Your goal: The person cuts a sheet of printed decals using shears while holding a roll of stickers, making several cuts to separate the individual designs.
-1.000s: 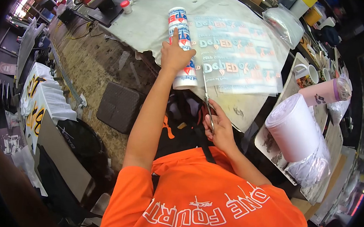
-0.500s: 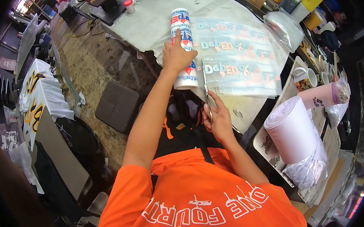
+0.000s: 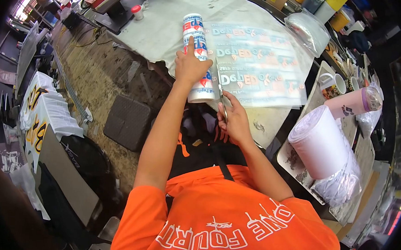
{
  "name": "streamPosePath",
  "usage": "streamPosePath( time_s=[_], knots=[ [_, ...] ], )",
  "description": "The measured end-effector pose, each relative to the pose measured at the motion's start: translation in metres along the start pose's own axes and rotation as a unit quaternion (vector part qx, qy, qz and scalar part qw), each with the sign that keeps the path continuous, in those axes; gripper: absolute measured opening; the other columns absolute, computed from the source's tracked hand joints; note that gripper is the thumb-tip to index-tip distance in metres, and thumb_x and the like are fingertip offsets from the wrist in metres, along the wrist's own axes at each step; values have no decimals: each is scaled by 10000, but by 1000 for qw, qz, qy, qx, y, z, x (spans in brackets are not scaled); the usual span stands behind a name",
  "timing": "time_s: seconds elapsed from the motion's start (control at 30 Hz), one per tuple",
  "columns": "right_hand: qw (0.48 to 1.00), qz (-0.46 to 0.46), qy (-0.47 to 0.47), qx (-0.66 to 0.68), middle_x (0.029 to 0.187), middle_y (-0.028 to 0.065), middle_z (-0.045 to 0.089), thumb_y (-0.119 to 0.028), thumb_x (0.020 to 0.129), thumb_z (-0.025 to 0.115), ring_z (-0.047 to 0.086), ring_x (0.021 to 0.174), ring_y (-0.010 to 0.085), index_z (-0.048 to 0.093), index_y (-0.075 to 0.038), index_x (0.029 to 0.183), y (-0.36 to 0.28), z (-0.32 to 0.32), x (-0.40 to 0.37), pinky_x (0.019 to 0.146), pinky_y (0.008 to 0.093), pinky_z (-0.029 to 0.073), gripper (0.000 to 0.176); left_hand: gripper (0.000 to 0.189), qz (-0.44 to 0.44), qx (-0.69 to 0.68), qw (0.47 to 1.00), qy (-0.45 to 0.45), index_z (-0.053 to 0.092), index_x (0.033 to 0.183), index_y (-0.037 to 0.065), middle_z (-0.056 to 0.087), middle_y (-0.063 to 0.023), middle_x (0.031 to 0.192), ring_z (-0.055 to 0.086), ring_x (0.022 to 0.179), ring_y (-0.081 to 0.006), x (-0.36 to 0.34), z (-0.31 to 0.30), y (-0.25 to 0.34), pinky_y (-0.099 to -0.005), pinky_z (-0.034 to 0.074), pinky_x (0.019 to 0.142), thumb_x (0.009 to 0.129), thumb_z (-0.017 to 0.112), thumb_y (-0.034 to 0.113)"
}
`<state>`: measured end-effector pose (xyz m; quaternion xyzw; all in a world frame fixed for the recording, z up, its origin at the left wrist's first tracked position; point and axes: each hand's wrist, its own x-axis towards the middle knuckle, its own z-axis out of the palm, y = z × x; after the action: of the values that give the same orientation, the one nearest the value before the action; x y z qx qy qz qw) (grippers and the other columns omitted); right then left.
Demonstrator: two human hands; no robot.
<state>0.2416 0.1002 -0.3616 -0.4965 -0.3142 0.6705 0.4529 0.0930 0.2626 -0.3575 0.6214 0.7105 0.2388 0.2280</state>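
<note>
My left hand (image 3: 191, 68) lies over a white roll of printed film (image 3: 202, 87) with blue and red lettering, its index finger stretched along the top and the thumb out to the right. Scissors (image 3: 222, 97) are in my right hand (image 3: 236, 122), fingers closed around the handles. Their blades point away from me, along the roll's right side at the left edge of a translucent printed sheet (image 3: 260, 69). Mirrored blue, white and red lettering runs across that sheet in rows. Both roll and sheet lie on a white-covered table (image 3: 171, 11).
A red-capped jar (image 3: 137, 13) stands toward the table's far left. At right, a tray (image 3: 286, 154) bears a large white roll (image 3: 318, 142), a pink tumbler (image 3: 350, 104) and a mug (image 3: 332, 85). A plastic-wrapped bundle (image 3: 307, 32) sits at the far right edge. Below left is a dark stool (image 3: 127, 122).
The whole view has shifted slightly, with the roll and sheet now a little left and lower. My left hand stays on the roll, and the scissors stay beside it in my right hand.
</note>
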Motion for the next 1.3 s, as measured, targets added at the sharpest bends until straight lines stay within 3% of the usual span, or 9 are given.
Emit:
streamPosePath(
  time_s=[0.33,0.63,0.7,0.93,1.03,1.3],
  knots=[
    [999,-13,29,-16,713,41,529,-189,1038,629,402,488,92,421,-81,1516,-5,6,15,443,251,309,533,1097,-1,-2,1000,-10,225,1650,192,469,-318,1321,549,1189,-498,-1,-3,2,-505,489,1020,722,768,407],
    [999,-26,30,-24,660,49,531,-164,1033,618,422,447,120,414,-38,1508,-10,8,45,413,298,319,532,1097,-2,-4,1000,-8,236,1648,194,471,-312,1321,552,1190,-493,-1,-4,3,-504,487,1023,714,773,401],
    [999,-29,13,7,690,18,519,-231,1034,645,387,469,84,411,-63,1525,-14,7,52,417,259,286,569,1097,-2,-5,1000,-7,236,1648,196,471,-312,1322,550,1192,-492,0,-3,2,-503,487,1023,714,774,400],
    [999,-20,28,-26,672,11,517,-243,1018,672,372,470,79,440,-56,1514,-24,5,79,425,257,278,579,1108,-1,-6,1000,-6,235,1648,201,471,-314,1320,543,1197,-488,1,-2,1,-500,486,1025,705,777,411],
    [999,-35,30,-19,624,35,523,-160,1018,648,398,427,122,464,-10,1488,-31,8,89,392,308,300,527,1112,-2,-5,1000,-7,238,1647,202,471,-314,1320,546,1191,-487,1,-2,2,-499,484,1026,700,780,414],
    [1000,-1,31,-3,692,21,531,-210,1008,676,378,475,83,446,-63,1512,-52,12,110,429,261,290,573,1103,5,0,1000,1,236,1646,206,478,-316,1311,553,1186,-487,3,1,-1,-496,490,1016,710,780,412]
  ],
)
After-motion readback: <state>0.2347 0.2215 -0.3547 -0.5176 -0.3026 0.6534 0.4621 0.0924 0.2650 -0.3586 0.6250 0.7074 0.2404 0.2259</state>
